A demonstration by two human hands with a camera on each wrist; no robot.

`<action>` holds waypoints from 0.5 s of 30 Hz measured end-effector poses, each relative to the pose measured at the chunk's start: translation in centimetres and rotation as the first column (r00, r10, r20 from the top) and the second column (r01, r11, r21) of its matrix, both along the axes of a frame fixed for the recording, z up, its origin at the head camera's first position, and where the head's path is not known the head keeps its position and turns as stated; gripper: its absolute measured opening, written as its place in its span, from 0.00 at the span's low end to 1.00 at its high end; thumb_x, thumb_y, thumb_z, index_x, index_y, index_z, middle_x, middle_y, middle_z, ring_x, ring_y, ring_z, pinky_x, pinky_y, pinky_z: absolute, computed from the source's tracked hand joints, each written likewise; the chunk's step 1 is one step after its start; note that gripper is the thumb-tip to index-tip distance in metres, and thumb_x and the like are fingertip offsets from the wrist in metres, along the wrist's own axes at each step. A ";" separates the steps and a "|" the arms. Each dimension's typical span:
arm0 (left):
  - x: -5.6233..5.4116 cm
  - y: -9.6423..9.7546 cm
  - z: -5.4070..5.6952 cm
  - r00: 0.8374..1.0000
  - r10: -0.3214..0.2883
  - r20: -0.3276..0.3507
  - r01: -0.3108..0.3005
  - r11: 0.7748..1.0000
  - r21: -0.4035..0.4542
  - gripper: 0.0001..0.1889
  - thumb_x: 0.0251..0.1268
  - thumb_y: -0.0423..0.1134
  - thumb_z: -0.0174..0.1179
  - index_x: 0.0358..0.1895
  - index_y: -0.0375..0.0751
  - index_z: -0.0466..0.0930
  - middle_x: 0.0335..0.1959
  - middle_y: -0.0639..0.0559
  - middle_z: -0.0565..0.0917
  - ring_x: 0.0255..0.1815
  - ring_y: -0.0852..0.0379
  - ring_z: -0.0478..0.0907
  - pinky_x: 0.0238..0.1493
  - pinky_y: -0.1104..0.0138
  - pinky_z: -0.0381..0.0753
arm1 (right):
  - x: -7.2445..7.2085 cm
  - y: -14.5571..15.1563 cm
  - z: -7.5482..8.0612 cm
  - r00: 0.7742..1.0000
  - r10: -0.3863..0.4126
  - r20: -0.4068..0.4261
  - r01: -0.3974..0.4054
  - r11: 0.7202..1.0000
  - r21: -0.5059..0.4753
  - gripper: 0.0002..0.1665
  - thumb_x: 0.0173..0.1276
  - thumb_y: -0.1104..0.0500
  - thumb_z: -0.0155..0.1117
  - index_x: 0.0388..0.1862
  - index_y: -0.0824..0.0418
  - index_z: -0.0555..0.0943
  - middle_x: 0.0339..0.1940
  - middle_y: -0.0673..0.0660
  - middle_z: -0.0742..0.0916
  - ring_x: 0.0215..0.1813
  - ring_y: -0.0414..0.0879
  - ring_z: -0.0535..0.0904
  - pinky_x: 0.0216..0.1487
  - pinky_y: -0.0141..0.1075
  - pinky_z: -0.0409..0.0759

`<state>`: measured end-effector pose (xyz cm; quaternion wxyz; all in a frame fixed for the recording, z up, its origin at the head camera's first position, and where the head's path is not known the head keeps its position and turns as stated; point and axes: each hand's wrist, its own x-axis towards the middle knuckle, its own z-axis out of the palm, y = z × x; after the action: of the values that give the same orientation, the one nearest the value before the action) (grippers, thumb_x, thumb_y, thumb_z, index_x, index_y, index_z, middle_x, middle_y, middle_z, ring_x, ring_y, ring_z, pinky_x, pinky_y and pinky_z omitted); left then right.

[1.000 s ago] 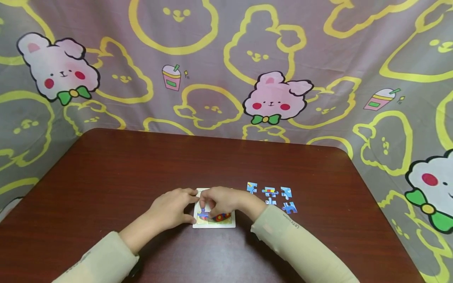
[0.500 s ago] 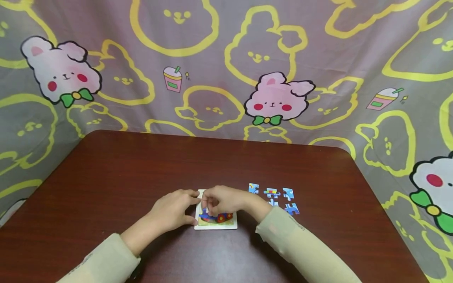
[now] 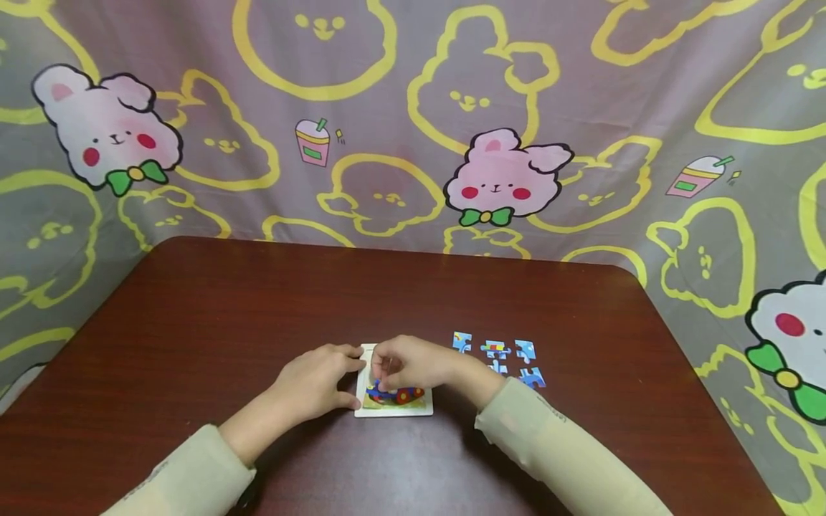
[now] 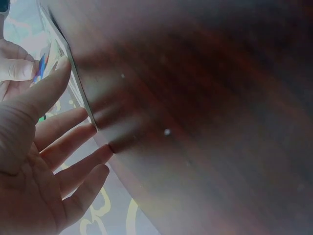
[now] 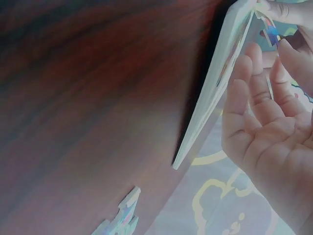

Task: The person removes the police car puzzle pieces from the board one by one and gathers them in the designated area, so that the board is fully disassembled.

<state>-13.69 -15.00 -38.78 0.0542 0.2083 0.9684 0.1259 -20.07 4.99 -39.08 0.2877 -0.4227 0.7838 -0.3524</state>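
A small puzzle tray (image 3: 413,413) with a pale rim lies on the table in front of the person. Inside it, part of a picture with red wheels (image 3: 405,396) shows below the right hand. The left hand (image 3: 312,382) rests against the tray's left side, fingers extended and thumb on the rim near the lower corner. Over the tray, the right hand (image 3: 416,363) pinches a blue puzzle piece (image 5: 270,36) between thumb and fingers; the piece is tilted in the right wrist view. The right hand covers much of the tray's upper part in the head view.
Several loose blue puzzle pieces (image 3: 533,378) lie on the dark wooden table (image 3: 310,294) to the right of the tray, partly behind the right wrist. A curtain (image 3: 381,129) with cartoon rabbits hangs beyond the table's far edge and along both sides.
The right hand has shifted slightly to the right over the tray, with the piece still in its pinch. The left hand has stayed at the tray's left side.
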 end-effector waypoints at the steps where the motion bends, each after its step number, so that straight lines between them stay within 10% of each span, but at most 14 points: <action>1: 0.0 0.0 0.0 1.000 -0.002 -0.001 0.002 1.000 0.002 0.30 0.45 0.49 0.79 0.55 0.44 0.86 0.61 0.46 0.83 0.62 0.43 0.79 0.56 0.48 0.81 | 0.0 0.0 0.0 1.000 -0.002 0.004 0.002 1.000 -0.003 0.06 0.64 0.69 0.68 0.33 0.64 0.78 0.29 0.49 0.81 0.33 0.34 0.75 0.38 0.24 0.76; 15: 0.1 0.2 0.0 1.000 0.002 -0.005 -0.002 1.000 0.002 0.29 0.45 0.47 0.78 0.55 0.45 0.86 0.60 0.47 0.83 0.60 0.43 0.80 0.53 0.48 0.82 | 0.5 0.1 0.1 0.993 0.006 0.114 -0.002 0.999 -0.033 0.04 0.64 0.71 0.66 0.33 0.67 0.78 0.28 0.52 0.85 0.33 0.31 0.77 0.38 0.23 0.76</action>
<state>-13.55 -14.84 -38.80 0.0517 0.2079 0.9686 0.1262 -19.62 5.11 -38.99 0.3255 -0.4080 0.7594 -0.3884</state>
